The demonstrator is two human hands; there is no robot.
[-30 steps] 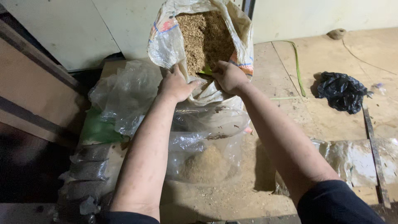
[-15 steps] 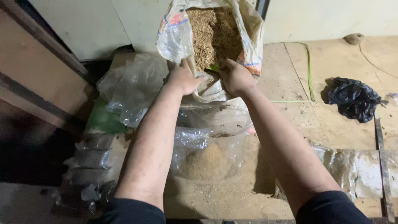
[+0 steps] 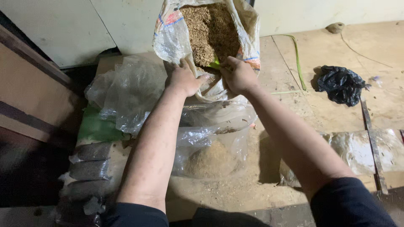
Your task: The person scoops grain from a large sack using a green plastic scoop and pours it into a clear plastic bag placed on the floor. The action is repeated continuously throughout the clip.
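Observation:
A large woven sack [image 3: 172, 38] full of brown husk-like material [image 3: 210, 29] leans against the wall at the top centre. My left hand [image 3: 184, 79] grips the sack's near rim. My right hand [image 3: 237, 75] reaches into the sack mouth beside a small green scoop [image 3: 215, 64], its fingers curled in the material. Below my hands stands a clear plastic bag [image 3: 219, 138] with a small heap of the same brown material at its bottom.
Crumpled clear plastic [image 3: 126, 92] and a green bag [image 3: 94, 126] lie to the left, with several dark filled packets [image 3: 86, 168] below them. A black plastic bag [image 3: 341, 84] sits on the wooden floor at right. A filled clear bag [image 3: 357, 151] lies at lower right.
Both hands have stayed at the sack's mouth; the view shifted slightly so the sack sits a bit higher and farther right. The right hand has dug a little deeper.

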